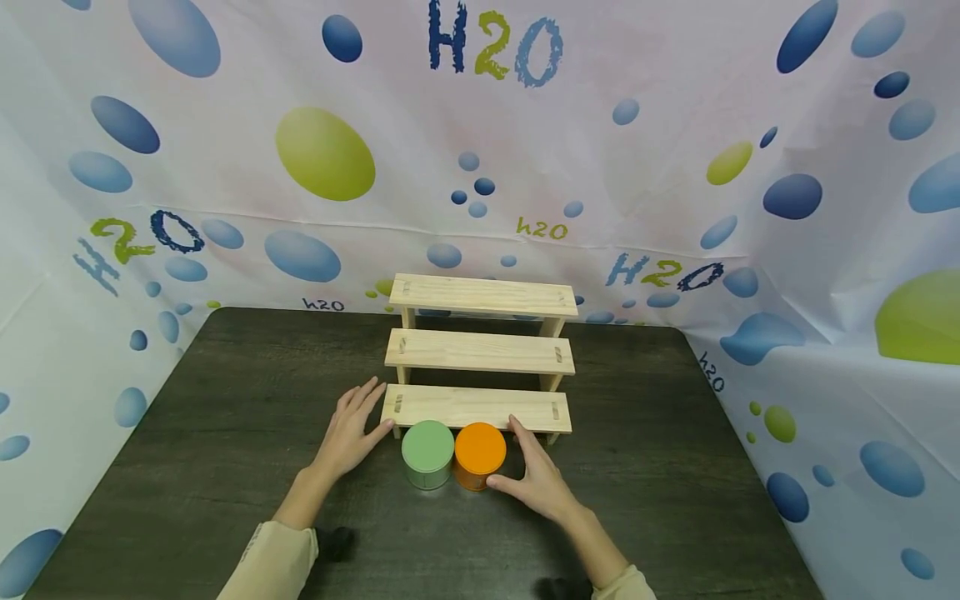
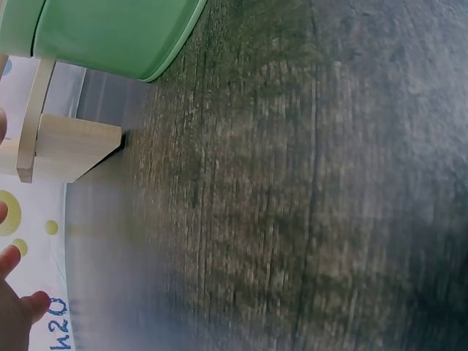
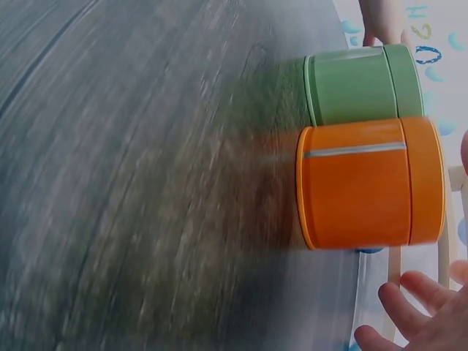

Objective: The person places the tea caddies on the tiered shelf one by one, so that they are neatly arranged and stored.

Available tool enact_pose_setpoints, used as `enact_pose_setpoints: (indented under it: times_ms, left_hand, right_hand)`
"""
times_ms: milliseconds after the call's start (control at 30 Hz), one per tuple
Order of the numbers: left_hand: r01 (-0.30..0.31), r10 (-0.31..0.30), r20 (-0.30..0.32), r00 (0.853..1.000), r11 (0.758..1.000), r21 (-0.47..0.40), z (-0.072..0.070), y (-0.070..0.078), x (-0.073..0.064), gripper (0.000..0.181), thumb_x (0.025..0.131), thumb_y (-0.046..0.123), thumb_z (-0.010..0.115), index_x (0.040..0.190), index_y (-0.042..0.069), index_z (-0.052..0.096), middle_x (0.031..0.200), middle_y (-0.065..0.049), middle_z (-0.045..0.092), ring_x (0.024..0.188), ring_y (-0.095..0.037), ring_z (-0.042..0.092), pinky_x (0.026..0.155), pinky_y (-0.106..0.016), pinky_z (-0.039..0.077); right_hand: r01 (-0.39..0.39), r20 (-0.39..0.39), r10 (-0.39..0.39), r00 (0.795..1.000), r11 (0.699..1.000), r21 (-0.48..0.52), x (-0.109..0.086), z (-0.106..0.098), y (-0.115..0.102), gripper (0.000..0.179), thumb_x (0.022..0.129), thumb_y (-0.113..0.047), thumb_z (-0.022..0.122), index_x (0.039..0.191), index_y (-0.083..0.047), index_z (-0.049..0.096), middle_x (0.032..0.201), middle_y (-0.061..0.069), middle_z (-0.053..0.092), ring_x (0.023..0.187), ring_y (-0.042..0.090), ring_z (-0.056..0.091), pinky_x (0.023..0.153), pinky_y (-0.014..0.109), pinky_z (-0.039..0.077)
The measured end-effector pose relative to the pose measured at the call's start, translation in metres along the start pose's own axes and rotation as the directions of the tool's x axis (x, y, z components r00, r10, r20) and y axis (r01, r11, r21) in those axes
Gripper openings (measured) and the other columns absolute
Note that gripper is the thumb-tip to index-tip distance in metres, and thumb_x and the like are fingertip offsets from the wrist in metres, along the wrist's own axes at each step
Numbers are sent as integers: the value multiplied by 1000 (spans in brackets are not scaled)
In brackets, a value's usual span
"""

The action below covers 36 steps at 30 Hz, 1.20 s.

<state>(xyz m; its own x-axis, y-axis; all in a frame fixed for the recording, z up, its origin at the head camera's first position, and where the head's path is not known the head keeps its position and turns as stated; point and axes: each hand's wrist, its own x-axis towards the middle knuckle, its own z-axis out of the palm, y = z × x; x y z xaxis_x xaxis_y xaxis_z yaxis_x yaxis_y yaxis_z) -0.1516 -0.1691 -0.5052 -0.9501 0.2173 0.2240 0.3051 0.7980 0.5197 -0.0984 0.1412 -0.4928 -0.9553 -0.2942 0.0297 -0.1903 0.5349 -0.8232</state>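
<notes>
Two round lidded tins stand side by side on the dark table, a green tin (image 1: 428, 450) on the left and an orange tin (image 1: 480, 454) on the right. Directly behind them is a three-tier wooden step shelf (image 1: 480, 350). My left hand (image 1: 347, 437) is spread to the left of the green tin, its fingertips by the left end of the lowest step. To the right of the orange tin, my right hand (image 1: 538, 482) has thumb and fingers spread apart, the thumb close to the tin's side. In the right wrist view, its fingers (image 3: 409, 311) curve loosely beside the orange tin.
The dark wood-grain table (image 1: 247, 383) extends on both sides of the shelf. A white sheet (image 1: 225, 167) printed with blue and green drops hangs behind and at the sides, meeting the table's back edge.
</notes>
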Motion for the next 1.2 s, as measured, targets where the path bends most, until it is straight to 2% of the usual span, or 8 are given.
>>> enact_pose_setpoints:
  times_ms: [267, 467, 700, 1000, 1200]
  left_hand:
    - [6, -6, 23, 1000, 1000, -9, 1, 2, 2, 61, 86, 27, 64, 137, 2, 41, 143, -19, 34, 125, -46, 29, 95, -63, 29]
    - [-24, 24, 22, 999, 1000, -11, 3, 3, 3, 60, 87, 24, 63, 136, -1, 40, 143, -20, 34, 125, -45, 30, 95, -61, 31]
    - [-41, 41, 17, 999, 999, -6, 6, 2, 3, 58, 87, 23, 63, 135, -2, 42, 142, -19, 35, 125, -46, 31, 95, -59, 33]
    - [-53, 53, 17, 998, 999, 10, 9, 2, 2, 53, 87, 21, 62, 132, -2, 46, 142, -18, 36, 124, -45, 32, 94, -58, 33]
    - [-54, 54, 15, 998, 999, -5, 9, 3, 3, 52, 87, 20, 63, 131, -2, 47, 142, -18, 36, 125, -45, 32, 95, -58, 33]
  right_hand:
    - [38, 27, -39, 999, 997, 68, 3, 8, -2, 92, 74, -29, 76, 145, -5, 22, 144, 15, 32, 130, 31, 34, 103, 53, 27]
    - [81, 19, -81, 997, 996, 37, 4, 12, -1, 91, 73, -30, 77, 143, -2, 25, 144, 19, 30, 130, 35, 33, 101, 56, 28]
    - [66, 16, -67, 998, 997, 38, 4, 14, 0, 93, 73, -32, 77, 143, -3, 24, 145, 18, 28, 131, 33, 32, 101, 54, 28]
    - [84, -9, -84, 996, 996, 23, 4, 18, -1, 90, 73, -29, 77, 142, -1, 26, 136, 17, 38, 122, 31, 41, 98, 54, 33]
    - [67, -31, -67, 997, 998, -5, 4, 20, -2, 88, 73, -28, 77, 141, -1, 27, 132, 16, 41, 118, 29, 44, 97, 52, 35]
